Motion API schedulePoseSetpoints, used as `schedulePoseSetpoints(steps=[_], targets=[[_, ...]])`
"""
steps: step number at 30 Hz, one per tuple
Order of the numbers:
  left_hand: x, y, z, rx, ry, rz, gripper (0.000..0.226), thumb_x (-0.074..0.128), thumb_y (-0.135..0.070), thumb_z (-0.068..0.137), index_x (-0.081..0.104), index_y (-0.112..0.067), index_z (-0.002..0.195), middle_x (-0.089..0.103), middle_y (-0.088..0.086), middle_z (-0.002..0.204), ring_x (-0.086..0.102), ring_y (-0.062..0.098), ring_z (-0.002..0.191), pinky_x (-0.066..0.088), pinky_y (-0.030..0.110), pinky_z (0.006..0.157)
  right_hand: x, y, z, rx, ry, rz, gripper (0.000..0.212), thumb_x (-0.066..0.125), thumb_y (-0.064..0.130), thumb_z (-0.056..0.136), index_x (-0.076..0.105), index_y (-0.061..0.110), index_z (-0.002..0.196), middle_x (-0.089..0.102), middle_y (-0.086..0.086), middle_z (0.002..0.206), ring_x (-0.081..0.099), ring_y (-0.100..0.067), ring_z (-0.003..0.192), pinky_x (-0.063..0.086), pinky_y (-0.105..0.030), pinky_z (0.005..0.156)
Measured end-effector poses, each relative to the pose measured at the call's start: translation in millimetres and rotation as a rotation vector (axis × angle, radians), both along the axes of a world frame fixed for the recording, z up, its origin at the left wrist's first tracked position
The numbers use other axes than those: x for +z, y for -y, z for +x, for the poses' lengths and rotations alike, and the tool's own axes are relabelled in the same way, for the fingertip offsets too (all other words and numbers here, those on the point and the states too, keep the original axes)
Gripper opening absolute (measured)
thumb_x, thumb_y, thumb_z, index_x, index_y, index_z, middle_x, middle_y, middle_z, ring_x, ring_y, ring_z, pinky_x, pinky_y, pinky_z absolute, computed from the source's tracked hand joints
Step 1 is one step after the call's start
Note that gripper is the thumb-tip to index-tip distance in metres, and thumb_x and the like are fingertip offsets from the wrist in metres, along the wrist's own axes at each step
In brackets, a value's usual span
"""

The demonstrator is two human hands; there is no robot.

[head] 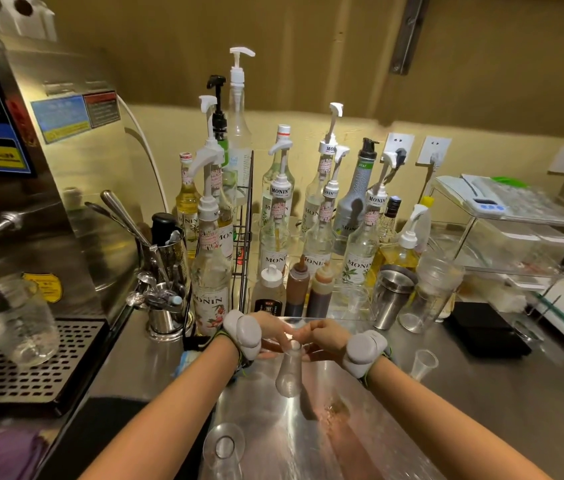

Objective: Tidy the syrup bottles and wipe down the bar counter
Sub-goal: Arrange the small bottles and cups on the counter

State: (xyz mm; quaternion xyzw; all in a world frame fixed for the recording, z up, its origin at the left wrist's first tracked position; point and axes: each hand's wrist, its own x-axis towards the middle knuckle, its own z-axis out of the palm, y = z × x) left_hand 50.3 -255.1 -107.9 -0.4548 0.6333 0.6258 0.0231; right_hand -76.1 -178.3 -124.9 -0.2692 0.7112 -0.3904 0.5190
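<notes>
1. Head view, the only one: both hands meet at the middle of the steel bar counter (481, 393) over a small clear measuring cup (289, 374) standing upside down. The left hand (273, 332) has its fingers stretched toward the cup's top and seems to be touching it. The right hand (325, 336) is loosely curled just beside it, but I honestly can't tell if it's pinching the cup or only hovering.
2. The syrup bottles (275, 233) are bunched at the back against the wall, pumps pointing every which way. One Monin bottle (210, 289) stands forward and to the left of a black wire rack (244, 237), probably out of its slot.
3. Three squeeze bottles (296, 291) line up in front of the pump bottles, likely kept there for quick reach.
4. There's a brownish sticky smear (336, 410) on the steel right next to the cup, so my guess is the small stuff gets cleared first to free the surface for wiping.
5. Another measuring cup (424, 363) stands to the right, and a steel shaker tin (394, 296) behind it.
</notes>
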Motion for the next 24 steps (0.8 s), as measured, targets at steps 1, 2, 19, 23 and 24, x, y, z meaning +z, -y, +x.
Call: schedulePoseSetpoints(steps=[1,2,19,23,24], targets=[[-2,2,0,0.0,0.002,-0.004,0.008,0.052,-0.012,0.093,0.056,-0.014,0.1,0.057,-0.005,0.08,0.055,0.005,0.069,0.047,0.019,0.064,0,1,1,-0.016,0.022,-0.013,0.014,0.056,-0.004,0.086,0.058,0.006,0.076,0.062,-0.012,0.073,0.059,-0.019,0.06,0.055,-0.023,0.05],[-4,5,1,0.005,0.002,-0.001,0.007,0.053,-0.01,0.093,0.056,-0.013,0.098,0.058,-0.004,0.079,0.055,0.005,0.069,0.048,0.018,0.062,0,3,2,-0.034,0.038,-0.022,0.015,0.053,-0.006,0.088,0.058,0.004,0.077,0.062,-0.012,0.074,0.06,-0.02,0.061,0.056,-0.023,0.051],[-11,34,17,0.299,-0.209,0.358,0.022,0.044,-0.007,0.096,0.054,-0.004,0.076,0.055,0.004,0.048,0.039,0.007,0.03,0.028,0.015,0.03,-5,36,24,-0.232,0.244,-0.143,0.034,0.042,-0.013,0.091,0.05,-0.012,0.124,0.055,-0.016,0.079,0.055,-0.022,0.062,0.054,-0.02,0.044],[-13,38,16,0.344,-0.123,0.256,0.031,0.046,-0.02,0.097,0.057,-0.007,0.071,0.064,0.002,0.041,0.047,0.004,0.026,0.036,0.012,0.031,-11,47,27,-0.239,0.236,-0.144,0.033,0.047,-0.002,0.094,0.05,-0.012,0.126,0.055,-0.013,0.076,0.053,-0.018,0.06,0.052,-0.023,0.054],[-14,39,16,0.344,-0.109,0.249,0.033,0.045,-0.024,0.098,0.057,-0.008,0.071,0.065,0.001,0.04,0.049,0.003,0.029,0.037,0.012,0.032,-12,49,28,-0.24,0.246,-0.143,0.034,0.048,0.0,0.095,0.051,-0.011,0.126,0.055,-0.013,0.076,0.053,-0.018,0.059,0.052,-0.021,0.052]])
